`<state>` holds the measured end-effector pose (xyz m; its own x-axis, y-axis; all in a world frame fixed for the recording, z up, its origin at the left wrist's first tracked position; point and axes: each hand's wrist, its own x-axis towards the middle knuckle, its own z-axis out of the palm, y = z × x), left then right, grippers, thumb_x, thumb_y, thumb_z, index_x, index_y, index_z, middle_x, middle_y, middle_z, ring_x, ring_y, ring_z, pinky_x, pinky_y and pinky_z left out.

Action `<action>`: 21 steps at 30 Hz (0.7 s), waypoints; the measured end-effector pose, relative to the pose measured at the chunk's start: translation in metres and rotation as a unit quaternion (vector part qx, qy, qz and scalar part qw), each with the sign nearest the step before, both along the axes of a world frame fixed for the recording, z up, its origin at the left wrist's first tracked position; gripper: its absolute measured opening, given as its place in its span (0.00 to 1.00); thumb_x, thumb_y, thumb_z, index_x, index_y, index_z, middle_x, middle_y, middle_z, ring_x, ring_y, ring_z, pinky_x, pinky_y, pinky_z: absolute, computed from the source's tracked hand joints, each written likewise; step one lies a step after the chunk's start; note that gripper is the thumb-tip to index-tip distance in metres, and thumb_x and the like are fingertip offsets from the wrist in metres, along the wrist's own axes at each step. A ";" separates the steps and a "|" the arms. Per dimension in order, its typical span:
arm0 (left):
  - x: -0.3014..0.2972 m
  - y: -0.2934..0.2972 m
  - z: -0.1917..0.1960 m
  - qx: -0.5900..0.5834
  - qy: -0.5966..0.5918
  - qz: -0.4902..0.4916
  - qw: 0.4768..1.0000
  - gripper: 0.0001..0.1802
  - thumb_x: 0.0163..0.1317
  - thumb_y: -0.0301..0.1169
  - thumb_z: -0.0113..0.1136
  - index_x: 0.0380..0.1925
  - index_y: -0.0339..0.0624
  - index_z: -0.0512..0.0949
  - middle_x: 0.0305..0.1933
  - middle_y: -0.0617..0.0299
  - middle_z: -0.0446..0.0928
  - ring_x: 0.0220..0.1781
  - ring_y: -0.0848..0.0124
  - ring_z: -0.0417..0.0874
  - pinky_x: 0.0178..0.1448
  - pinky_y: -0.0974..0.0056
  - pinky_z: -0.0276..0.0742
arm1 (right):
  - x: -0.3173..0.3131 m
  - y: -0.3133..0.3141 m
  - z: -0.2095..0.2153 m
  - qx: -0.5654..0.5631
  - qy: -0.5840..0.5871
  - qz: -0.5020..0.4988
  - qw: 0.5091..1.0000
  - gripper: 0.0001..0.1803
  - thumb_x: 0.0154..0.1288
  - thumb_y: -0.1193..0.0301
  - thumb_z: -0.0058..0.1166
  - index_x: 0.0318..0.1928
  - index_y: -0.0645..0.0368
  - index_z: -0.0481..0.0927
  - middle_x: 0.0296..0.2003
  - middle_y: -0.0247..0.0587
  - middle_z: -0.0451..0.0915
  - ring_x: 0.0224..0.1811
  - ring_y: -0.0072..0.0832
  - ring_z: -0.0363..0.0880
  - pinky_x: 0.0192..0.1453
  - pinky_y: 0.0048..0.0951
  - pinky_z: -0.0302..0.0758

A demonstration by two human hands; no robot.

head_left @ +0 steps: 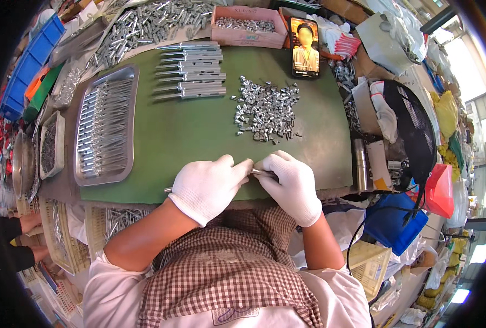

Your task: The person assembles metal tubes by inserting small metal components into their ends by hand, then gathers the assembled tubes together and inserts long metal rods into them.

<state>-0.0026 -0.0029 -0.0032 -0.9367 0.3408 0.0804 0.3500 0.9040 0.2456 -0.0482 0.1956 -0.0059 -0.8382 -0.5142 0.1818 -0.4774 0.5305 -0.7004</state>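
Observation:
My left hand (206,185), in a white knit glove, is closed around a slim metal rod whose end juts out past the wrist side. In the matching glove, my right hand (291,186) pinches the rod's other end, where a short length of metal rod (264,174) shows between the fingers. Fingertips of both hands nearly meet at the near edge of the green mat (183,139). Beyond them lies a loose pile of small silvery metal fittings (267,111). Further left on the mat, several metal tubes with thin rods (191,71) lie in a row.
A steel tray (133,117) at left holds many slim metal rods. A pink box (248,26) of small parts and a heap of metal pieces (150,24) line the back. A phone (304,46) stands at the back right, a black mesh cover (412,120) at right. Another person's hands (31,222) show far left.

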 end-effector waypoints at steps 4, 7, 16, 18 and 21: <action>0.003 0.002 -0.001 0.004 0.013 0.010 1.000 0.14 0.66 0.43 0.62 0.49 0.57 0.82 0.30 0.64 0.75 0.25 0.64 0.84 0.30 0.59 0.81 | -0.002 -0.001 0.007 0.052 0.028 0.006 0.998 0.07 0.61 0.71 0.62 0.33 0.57 0.77 0.29 0.44 0.76 0.30 0.47 0.78 0.34 0.42 0.75; 0.005 0.003 -0.002 0.003 0.019 0.016 1.000 0.14 0.66 0.43 0.62 0.49 0.56 0.83 0.30 0.63 0.75 0.25 0.64 0.83 0.29 0.59 0.81 | -0.003 -0.007 0.018 0.114 0.048 0.013 0.992 0.07 0.61 0.70 0.61 0.34 0.56 0.76 0.29 0.44 0.76 0.31 0.47 0.78 0.34 0.43 0.75; 0.006 0.003 -0.008 -0.016 0.060 0.005 0.998 0.15 0.65 0.40 0.62 0.51 0.58 0.82 0.26 0.62 0.72 0.20 0.64 0.81 0.27 0.59 0.80 | -0.001 -0.001 0.003 0.070 0.017 0.007 0.997 0.09 0.62 0.69 0.63 0.34 0.56 0.76 0.30 0.42 0.77 0.31 0.46 0.80 0.34 0.43 0.76; 0.008 0.004 -0.008 -0.048 0.070 0.010 0.996 0.15 0.65 0.40 0.62 0.52 0.59 0.82 0.25 0.62 0.72 0.20 0.65 0.81 0.26 0.59 0.80 | 0.004 -0.004 0.000 0.050 0.050 -0.053 0.996 0.11 0.59 0.70 0.66 0.38 0.57 0.77 0.33 0.43 0.79 0.33 0.45 0.80 0.36 0.40 0.77; 0.004 0.004 -0.003 -0.054 0.051 0.015 0.997 0.15 0.66 0.39 0.61 0.52 0.59 0.82 0.26 0.62 0.73 0.21 0.65 0.82 0.24 0.59 0.80 | 0.000 -0.001 0.016 -0.035 0.001 -0.056 0.998 0.22 0.55 0.74 0.68 0.50 0.59 0.77 0.38 0.42 0.80 0.33 0.33 0.80 0.40 0.32 0.79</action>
